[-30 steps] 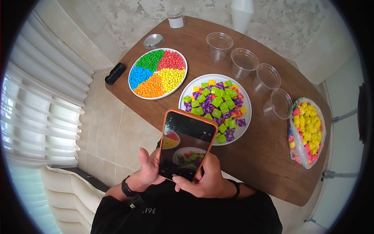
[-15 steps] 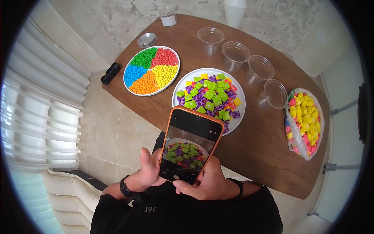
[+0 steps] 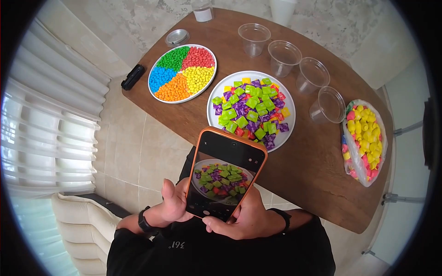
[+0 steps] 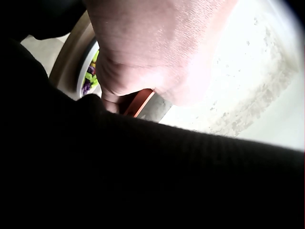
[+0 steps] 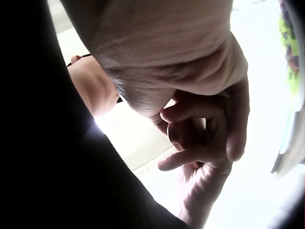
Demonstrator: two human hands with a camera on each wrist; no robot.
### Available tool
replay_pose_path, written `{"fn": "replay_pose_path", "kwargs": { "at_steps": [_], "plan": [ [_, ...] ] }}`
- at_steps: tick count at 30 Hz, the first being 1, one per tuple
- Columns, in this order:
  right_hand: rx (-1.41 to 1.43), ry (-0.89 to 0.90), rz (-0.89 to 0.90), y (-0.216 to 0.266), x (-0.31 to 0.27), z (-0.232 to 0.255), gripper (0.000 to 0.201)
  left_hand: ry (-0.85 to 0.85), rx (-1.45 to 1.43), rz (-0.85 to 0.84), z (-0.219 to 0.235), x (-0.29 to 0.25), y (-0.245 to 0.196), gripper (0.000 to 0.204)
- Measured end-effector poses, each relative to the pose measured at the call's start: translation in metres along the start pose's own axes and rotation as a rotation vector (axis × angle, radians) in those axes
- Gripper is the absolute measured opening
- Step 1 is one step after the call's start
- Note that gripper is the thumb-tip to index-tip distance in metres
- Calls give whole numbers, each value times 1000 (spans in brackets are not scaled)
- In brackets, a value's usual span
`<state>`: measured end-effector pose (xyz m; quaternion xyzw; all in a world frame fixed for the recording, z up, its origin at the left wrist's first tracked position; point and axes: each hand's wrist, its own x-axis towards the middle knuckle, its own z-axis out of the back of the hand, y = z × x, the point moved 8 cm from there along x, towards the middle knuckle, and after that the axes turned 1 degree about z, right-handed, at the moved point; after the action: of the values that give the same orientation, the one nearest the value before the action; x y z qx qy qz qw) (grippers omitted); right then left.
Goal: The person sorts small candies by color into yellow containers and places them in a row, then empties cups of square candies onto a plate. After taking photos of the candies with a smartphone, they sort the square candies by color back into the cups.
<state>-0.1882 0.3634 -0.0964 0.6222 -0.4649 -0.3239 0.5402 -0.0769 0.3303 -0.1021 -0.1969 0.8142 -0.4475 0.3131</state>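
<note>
Head view: both hands grasp an orange-cased black smartphone (image 3: 221, 177); the left hand (image 3: 174, 202) steadies its left edge, thumb raised, and the right hand (image 3: 246, 218) holds its lower right, thumb near the shutter button. Beyond them, a round white plate (image 3: 289, 94) of wrapped square sweets (image 3: 252, 102) appears framed onscreen; whether a photo is already taken cannot be told.

Left wrist view: dark fabric hides most fingers.

Right wrist view: curled fingers meet beneath the wrist.

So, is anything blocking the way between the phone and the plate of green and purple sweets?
Nothing visible: the phone shows the plate unobstructed on its screen, and the clear cups stand beyond and beside that plate.
</note>
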Motion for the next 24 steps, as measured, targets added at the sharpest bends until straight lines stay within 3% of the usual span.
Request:
{"fn": "replay_pose_path", "kwargs": {
  "at_steps": [11,14,17,20,22,24],
  "plan": [
    [-109,-38,111,9,1,1,50,-36,-12,-66,5,4,5,144],
    [-133,-83,212,18,2,3,50,-58,2,-72,6,4,3,143],
    [-58,-60,95,7,2,2,50,-24,-32,-90,7,4,5,142],
    [-53,-58,101,8,4,2,50,-35,-34,-96,6,5,4,141],
    [-169,-102,211,19,4,4,51,-42,-16,-98,9,4,5,140],
    [-99,-162,181,11,3,3,48,-49,-6,-90,11,3,6,140]
  ]
}}
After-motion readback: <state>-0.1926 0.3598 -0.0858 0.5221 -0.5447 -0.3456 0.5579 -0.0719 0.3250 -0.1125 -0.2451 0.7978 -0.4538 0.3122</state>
